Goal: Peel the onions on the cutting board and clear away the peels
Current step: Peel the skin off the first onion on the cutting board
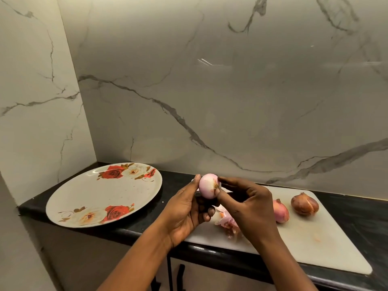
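Observation:
A pale pink peeled onion (207, 185) is held above the left end of the white cutting board (315, 238). My left hand (184, 211) grips it from the left and below. My right hand (249, 204) pinches it at its root end with thumb and fingertips. A heap of pink peels (227, 222) lies on the board beneath my hands, partly hidden by the right hand. Two unpeeled onions rest on the board to the right: a pinkish one (281, 212) and a brown one (304, 204).
A large round plate (100, 194) with red and white roses sits on the black counter (357, 213) at the left, near the corner of the marble walls. The counter's front edge runs below the board, with cabinet handles under it.

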Available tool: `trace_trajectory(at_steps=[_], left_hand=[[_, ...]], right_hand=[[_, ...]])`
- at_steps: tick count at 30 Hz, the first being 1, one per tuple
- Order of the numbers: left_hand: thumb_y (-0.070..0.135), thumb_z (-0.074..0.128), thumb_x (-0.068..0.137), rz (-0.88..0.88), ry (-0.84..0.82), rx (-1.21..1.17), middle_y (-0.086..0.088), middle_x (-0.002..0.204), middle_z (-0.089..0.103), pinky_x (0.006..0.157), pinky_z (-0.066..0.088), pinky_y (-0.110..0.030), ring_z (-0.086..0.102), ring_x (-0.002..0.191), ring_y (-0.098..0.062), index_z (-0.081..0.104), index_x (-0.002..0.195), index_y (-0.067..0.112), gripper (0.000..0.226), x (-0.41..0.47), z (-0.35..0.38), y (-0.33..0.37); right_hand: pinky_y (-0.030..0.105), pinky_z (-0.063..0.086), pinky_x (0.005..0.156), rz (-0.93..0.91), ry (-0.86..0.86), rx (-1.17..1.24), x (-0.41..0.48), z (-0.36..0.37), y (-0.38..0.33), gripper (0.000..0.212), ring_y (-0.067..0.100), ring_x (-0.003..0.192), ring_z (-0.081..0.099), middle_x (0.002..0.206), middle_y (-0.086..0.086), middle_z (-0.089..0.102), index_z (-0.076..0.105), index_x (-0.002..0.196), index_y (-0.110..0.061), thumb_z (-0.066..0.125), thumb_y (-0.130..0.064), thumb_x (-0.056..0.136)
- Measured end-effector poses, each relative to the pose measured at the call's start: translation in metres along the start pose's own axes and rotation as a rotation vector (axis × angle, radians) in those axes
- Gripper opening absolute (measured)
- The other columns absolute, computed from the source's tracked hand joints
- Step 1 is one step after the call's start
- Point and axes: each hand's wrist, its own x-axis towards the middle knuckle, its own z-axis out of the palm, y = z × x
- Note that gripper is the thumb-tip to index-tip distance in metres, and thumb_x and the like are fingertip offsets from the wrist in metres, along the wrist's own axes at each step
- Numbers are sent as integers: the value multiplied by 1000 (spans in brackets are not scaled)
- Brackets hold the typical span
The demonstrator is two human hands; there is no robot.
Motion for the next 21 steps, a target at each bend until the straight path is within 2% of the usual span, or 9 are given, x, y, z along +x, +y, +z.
trace_trajectory(at_steps=[5,9,12,18,21], left_hand=[[49,50,105,6,-6,-2,-26,94,69,54,52,-28,59,64,-23,65,130,3,55,4,2,-1],[46,50,105,15,-17,1,-22,92,72,58,51,-29,60,65,-22,69,126,7,48,6,4,-4],[45,53,104,-1,1,-30,-21,90,70,59,52,-29,61,65,-21,69,126,6,48,8,0,-6],[46,52,105,-29,-5,-43,-26,94,71,59,55,-28,62,68,-23,66,129,6,50,11,-3,-6],[44,48,107,-18,-14,-36,-27,97,72,57,57,-28,64,68,-23,65,130,5,48,11,-3,-7]], right_hand=[[35,66,87,25,-26,4,1,-3,5,31,8,101,78,106,-11,82,82,116,-20,84,-7,87],[36,66,86,38,-24,14,3,-6,9,31,10,100,79,104,-9,82,82,114,-19,88,-14,84],[36,65,88,40,-57,7,1,-4,12,34,10,103,78,108,-10,82,81,117,-21,88,-13,84],[30,63,91,12,-48,-33,0,-7,14,34,6,106,77,110,-11,81,80,120,-18,80,-3,90],[30,64,91,15,-41,-49,-1,-7,14,31,5,106,76,110,-13,81,80,121,-20,78,-7,92]])
